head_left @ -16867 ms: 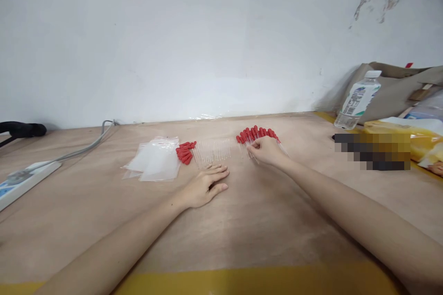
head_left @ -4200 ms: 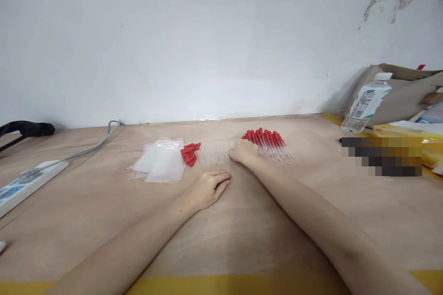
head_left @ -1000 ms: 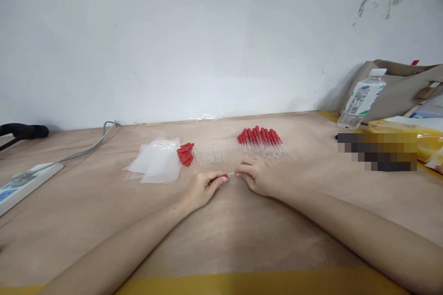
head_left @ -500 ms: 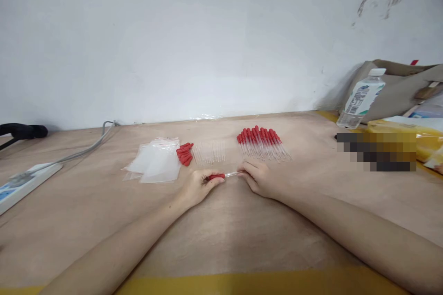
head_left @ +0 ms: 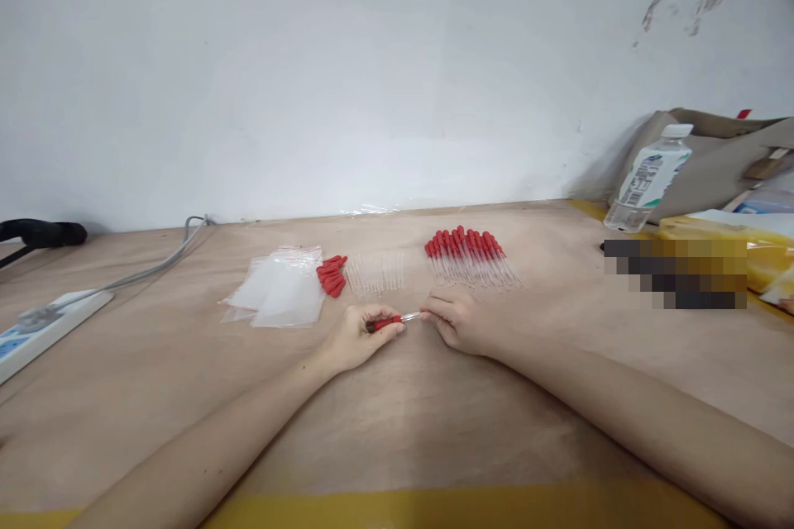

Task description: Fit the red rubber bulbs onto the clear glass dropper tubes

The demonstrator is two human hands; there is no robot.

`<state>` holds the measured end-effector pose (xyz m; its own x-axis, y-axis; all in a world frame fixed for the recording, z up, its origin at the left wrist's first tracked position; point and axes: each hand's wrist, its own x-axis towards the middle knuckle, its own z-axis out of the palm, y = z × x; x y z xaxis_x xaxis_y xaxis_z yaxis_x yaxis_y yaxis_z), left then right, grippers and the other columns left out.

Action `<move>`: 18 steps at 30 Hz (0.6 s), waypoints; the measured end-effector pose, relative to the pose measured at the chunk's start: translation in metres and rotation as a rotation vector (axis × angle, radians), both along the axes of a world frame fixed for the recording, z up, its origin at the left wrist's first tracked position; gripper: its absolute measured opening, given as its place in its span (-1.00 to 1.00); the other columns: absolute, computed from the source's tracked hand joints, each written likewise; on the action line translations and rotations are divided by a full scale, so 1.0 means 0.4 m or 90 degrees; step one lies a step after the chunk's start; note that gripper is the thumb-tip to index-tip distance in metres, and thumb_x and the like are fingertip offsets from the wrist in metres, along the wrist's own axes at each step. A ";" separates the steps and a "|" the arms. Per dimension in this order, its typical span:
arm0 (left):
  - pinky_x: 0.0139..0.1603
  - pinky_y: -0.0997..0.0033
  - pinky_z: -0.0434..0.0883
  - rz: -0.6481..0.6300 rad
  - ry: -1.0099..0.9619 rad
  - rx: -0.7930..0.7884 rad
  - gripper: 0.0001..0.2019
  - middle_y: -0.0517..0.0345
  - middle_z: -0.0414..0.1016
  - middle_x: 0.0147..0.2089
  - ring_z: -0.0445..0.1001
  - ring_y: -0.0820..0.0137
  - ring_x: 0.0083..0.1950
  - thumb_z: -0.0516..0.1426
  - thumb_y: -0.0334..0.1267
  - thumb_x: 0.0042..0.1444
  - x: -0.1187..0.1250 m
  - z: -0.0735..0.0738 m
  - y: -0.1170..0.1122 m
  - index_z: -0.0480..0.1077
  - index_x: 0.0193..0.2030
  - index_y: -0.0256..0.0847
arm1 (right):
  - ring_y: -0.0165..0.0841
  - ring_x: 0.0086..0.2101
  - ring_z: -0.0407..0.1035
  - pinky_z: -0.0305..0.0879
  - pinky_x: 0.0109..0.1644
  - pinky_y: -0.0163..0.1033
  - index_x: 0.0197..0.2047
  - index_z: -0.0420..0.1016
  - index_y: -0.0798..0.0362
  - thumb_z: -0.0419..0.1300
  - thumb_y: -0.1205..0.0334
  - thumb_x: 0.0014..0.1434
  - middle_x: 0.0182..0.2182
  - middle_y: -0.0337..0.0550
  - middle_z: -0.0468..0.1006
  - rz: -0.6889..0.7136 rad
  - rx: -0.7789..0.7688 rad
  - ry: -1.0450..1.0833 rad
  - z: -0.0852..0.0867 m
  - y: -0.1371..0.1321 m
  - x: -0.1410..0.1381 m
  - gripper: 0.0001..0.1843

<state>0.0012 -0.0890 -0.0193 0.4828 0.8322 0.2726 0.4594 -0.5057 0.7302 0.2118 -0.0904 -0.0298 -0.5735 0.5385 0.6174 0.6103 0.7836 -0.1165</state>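
My left hand [head_left: 367, 335] pinches a red rubber dropper bulb [head_left: 385, 322] between thumb and fingers. A clear dropper tube [head_left: 410, 317] runs from the bulb's open end to my right hand [head_left: 457, 321], whose closed fingertips grip it. Where the tube meets the bulb, the left fingertips partly hide the joint. Just beyond my hands lies a small pile of loose red bulbs [head_left: 332, 276]. Beside it is a row of clear thin tubes [head_left: 376, 273]. Farther right, several droppers with red bulbs on clear tubes [head_left: 465, 246] lie side by side.
Clear plastic bags [head_left: 286, 291] lie overlapped left of the loose bulbs. A white power strip [head_left: 68, 322] with a grey cable [head_left: 158, 266] is at far left. A plastic bottle [head_left: 648, 178] leans against a grey bag [head_left: 723, 169] at right, near a yellow package [head_left: 766, 256].
My right hand has shifted slightly left, toward my left hand. Less of the clear tube shows between them. The rest lies as before.
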 end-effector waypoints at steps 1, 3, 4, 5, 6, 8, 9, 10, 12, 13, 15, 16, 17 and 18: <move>-0.51 0.58 0.32 -0.002 -0.001 -0.007 -0.77 0.17 0.49 -0.43 0.41 0.49 -0.47 0.11 -0.14 0.04 -0.001 0.001 0.001 0.46 -0.32 -0.27 | -0.44 -0.49 0.19 0.08 -0.42 -0.35 -0.39 0.40 0.12 -0.08 0.28 0.22 -0.50 -0.16 0.36 0.004 0.002 -0.007 0.004 0.002 0.001 -0.72; -0.52 0.58 0.32 -0.007 -0.003 -0.017 -0.76 0.16 0.49 -0.42 0.41 0.50 -0.47 0.10 -0.13 0.04 -0.002 0.001 0.002 0.45 -0.30 -0.28 | -0.43 -0.46 0.21 0.09 -0.40 -0.35 -0.37 0.41 0.12 -0.09 0.27 0.23 -0.48 -0.15 0.37 0.014 -0.002 -0.013 0.013 0.004 0.005 -0.72; -0.51 0.58 0.33 -0.009 -0.004 -0.015 -0.76 0.16 0.50 -0.41 0.42 0.49 -0.45 0.10 -0.13 0.05 -0.003 0.000 0.003 0.45 -0.29 -0.27 | -0.43 -0.45 0.21 0.10 -0.39 -0.35 -0.36 0.41 0.12 -0.09 0.27 0.24 -0.47 -0.15 0.38 0.017 -0.007 -0.015 0.016 0.004 0.009 -0.71; -0.49 0.57 0.34 -0.009 -0.007 -0.011 -0.76 0.15 0.51 -0.39 0.43 0.48 -0.44 0.10 -0.13 0.04 -0.003 -0.001 0.004 0.45 -0.27 -0.26 | -0.43 -0.45 0.22 0.11 -0.38 -0.35 -0.35 0.41 0.12 -0.10 0.26 0.24 -0.47 -0.15 0.38 0.017 -0.012 -0.018 0.018 0.003 0.012 -0.71; -0.47 0.57 0.36 -0.007 -0.011 -0.006 -0.76 0.15 0.51 -0.37 0.44 0.47 -0.41 0.11 -0.14 0.04 -0.003 -0.002 0.005 0.45 -0.26 -0.25 | -0.43 -0.44 0.22 0.11 -0.37 -0.35 -0.33 0.41 0.12 -0.10 0.24 0.24 -0.47 -0.15 0.39 0.012 -0.017 -0.022 0.019 0.001 0.015 -0.71; -0.41 0.54 0.40 -0.004 -0.022 0.008 -0.77 0.14 0.53 -0.32 0.46 0.45 -0.36 0.13 -0.15 0.02 -0.003 -0.004 0.006 0.45 -0.24 -0.24 | -0.42 -0.44 0.23 0.10 -0.36 -0.33 -0.32 0.41 0.11 -0.09 0.22 0.24 -0.47 -0.16 0.40 -0.011 -0.021 -0.033 0.020 -0.005 0.019 -0.71; -0.37 0.52 0.41 -0.003 -0.025 0.018 -0.77 0.14 0.53 -0.30 0.47 0.44 -0.34 0.14 -0.16 0.02 -0.003 -0.004 0.006 0.45 -0.23 -0.24 | -0.41 -0.44 0.23 0.08 -0.35 -0.32 -0.32 0.42 0.10 -0.08 0.21 0.24 -0.47 -0.16 0.41 -0.024 -0.020 -0.039 0.021 -0.008 0.020 -0.71; -0.34 0.51 0.43 -0.003 -0.025 0.033 -0.77 0.13 0.54 -0.29 0.48 0.42 -0.32 0.15 -0.17 0.01 -0.002 -0.003 0.006 0.45 -0.23 -0.24 | -0.41 -0.44 0.23 0.07 -0.34 -0.31 -0.33 0.42 0.10 -0.08 0.21 0.24 -0.48 -0.17 0.42 -0.034 -0.016 -0.043 0.022 -0.011 0.020 -0.71; -0.29 0.50 0.43 -0.001 -0.020 0.065 -0.79 0.13 0.54 -0.28 0.49 0.41 -0.29 0.15 -0.19 0.01 -0.002 -0.002 0.004 0.46 -0.24 -0.23 | -0.42 -0.45 0.23 0.04 -0.33 -0.29 -0.35 0.42 0.10 -0.08 0.23 0.23 -0.49 -0.18 0.43 -0.041 -0.017 -0.048 0.027 -0.016 0.018 -0.71; -0.28 0.50 0.44 -0.001 -0.016 0.077 -0.80 0.14 0.55 -0.28 0.49 0.41 -0.28 0.15 -0.19 0.02 -0.002 -0.002 0.003 0.47 -0.25 -0.23 | -0.43 -0.47 0.22 0.03 -0.33 -0.28 -0.37 0.42 0.11 -0.08 0.24 0.23 -0.50 -0.18 0.43 -0.038 -0.023 -0.051 0.029 -0.018 0.017 -0.71; -0.28 0.50 0.43 -0.010 -0.002 0.081 -0.80 0.15 0.55 -0.28 0.49 0.41 -0.29 0.14 -0.18 0.04 -0.004 -0.003 0.000 0.47 -0.25 -0.21 | -0.46 -0.52 0.18 0.00 -0.32 -0.27 -0.41 0.41 0.11 -0.08 0.26 0.23 -0.54 -0.21 0.42 -0.027 -0.040 -0.067 0.034 -0.020 0.016 -0.70; -0.29 0.50 0.43 -0.019 0.007 0.078 -0.80 0.16 0.55 -0.28 0.49 0.41 -0.30 0.13 -0.17 0.04 -0.004 -0.005 -0.001 0.47 -0.24 -0.20 | -0.47 -0.54 0.16 -0.02 -0.32 -0.27 -0.42 0.41 0.11 -0.08 0.26 0.23 -0.55 -0.22 0.42 -0.022 -0.045 -0.078 0.037 -0.020 0.016 -0.70; -0.29 0.50 0.43 -0.027 0.016 0.074 -0.80 0.16 0.55 -0.27 0.49 0.42 -0.30 0.12 -0.17 0.05 -0.005 -0.007 -0.002 0.47 -0.23 -0.19 | -0.48 -0.56 0.15 -0.04 -0.31 -0.26 -0.43 0.41 0.10 -0.08 0.26 0.23 -0.55 -0.23 0.42 -0.019 -0.045 -0.090 0.038 -0.020 0.016 -0.69; -0.29 0.51 0.42 -0.032 0.026 0.073 -0.79 0.17 0.55 -0.27 0.49 0.42 -0.30 0.11 -0.16 0.06 -0.005 -0.009 -0.003 0.47 -0.23 -0.18 | -0.48 -0.56 0.13 -0.05 -0.31 -0.25 -0.43 0.42 0.09 -0.08 0.26 0.23 -0.55 -0.23 0.42 -0.017 -0.042 -0.100 0.040 -0.020 0.016 -0.69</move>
<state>-0.0008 -0.0902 -0.0228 0.5353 0.7715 0.3439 0.4594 -0.6076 0.6478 0.2182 -0.0983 -0.0140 -0.6451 0.5914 0.4839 0.6456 0.7606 -0.0688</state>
